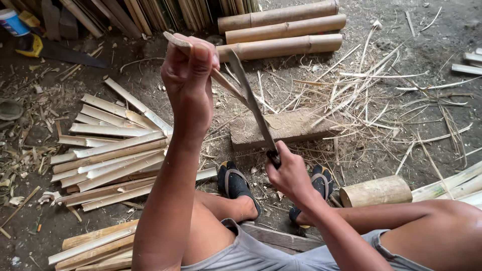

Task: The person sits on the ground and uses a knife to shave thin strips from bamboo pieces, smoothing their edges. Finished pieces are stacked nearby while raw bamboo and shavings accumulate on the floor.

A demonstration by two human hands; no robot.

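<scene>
Left hand [188,75] pinches bamboo strip [223,83]; right hand [288,173] grips knife [253,108], mid-split. Finished slats [113,150] stacked at nine o'clock; whole culms [283,30] at twelve remain uncut.

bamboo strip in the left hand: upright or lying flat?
Tilted, off the ground: the left hand grips the bamboo strip, knife blade against it.

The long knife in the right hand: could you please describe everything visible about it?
The long grey metal knife has a narrow, dull, slightly worn blade that runs from the right hand, which grips its dark handle low, up and leftward to near the left hand. It is tilted steeply, tip uppermost. Its edge lies against the thin pale bamboo strip that the left hand pinches, crossing it just right of the fingers. It is held in the air above the flat brownish block on the dirt floor, not touching it.
</scene>
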